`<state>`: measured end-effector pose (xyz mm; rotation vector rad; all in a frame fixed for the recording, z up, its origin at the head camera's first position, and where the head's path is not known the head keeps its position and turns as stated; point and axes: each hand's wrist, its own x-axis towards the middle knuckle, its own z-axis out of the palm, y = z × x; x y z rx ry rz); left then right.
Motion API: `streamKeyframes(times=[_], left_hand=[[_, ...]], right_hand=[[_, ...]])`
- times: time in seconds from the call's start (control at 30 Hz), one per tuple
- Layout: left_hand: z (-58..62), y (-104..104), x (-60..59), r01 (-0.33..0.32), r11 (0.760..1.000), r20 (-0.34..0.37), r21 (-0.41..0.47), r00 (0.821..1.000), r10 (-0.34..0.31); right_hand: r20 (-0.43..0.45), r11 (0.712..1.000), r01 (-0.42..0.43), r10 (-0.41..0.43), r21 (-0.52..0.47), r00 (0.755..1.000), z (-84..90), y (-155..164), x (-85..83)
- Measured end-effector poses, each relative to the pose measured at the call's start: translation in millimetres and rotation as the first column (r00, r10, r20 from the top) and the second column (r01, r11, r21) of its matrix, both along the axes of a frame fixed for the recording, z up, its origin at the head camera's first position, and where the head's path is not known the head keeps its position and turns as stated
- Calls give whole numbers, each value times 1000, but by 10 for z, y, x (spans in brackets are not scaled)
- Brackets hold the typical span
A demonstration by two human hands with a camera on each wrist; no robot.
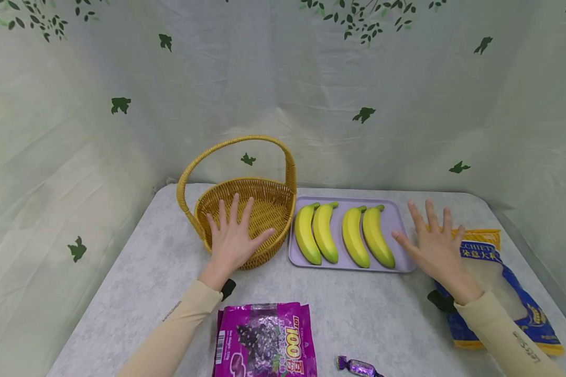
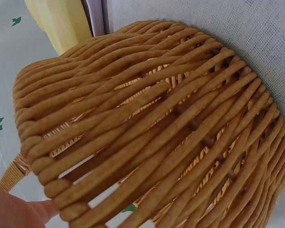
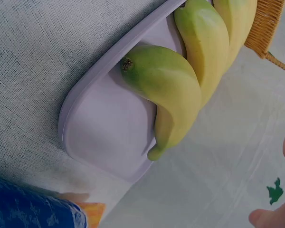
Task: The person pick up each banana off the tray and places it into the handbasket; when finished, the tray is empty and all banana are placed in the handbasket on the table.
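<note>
Grey table (image 1: 137, 293) holds four bananas (image 1: 343, 235), one basket (image 1: 269, 207), two bags (image 1: 265, 340).

The basket (image 1: 245, 220) is woven wicker, its strands rounded, ridged and faintly shiny. The tray (image 1: 396, 220) looks like smooth matt plastic. The bananas (image 1: 344, 235) have a smooth, slightly glossy skin. The table (image 1: 132, 293) wears a matt, finely woven cloth. The purple bag (image 1: 264, 340) and blue bag (image 1: 500, 283) are glossy plastic film; the candy (image 1: 356, 365) wrapper is shiny foil.
</note>
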<state>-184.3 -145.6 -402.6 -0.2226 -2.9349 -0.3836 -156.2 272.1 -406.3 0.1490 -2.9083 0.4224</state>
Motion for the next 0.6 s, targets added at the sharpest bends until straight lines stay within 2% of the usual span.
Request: streamKeyframes(times=[0.6], left_hand=[[18, 33, 42, 26, 999, -12, -19, 1000, -26]], right_hand=[[29, 1000, -8, 7, 24, 1000, 26, 5, 33]])
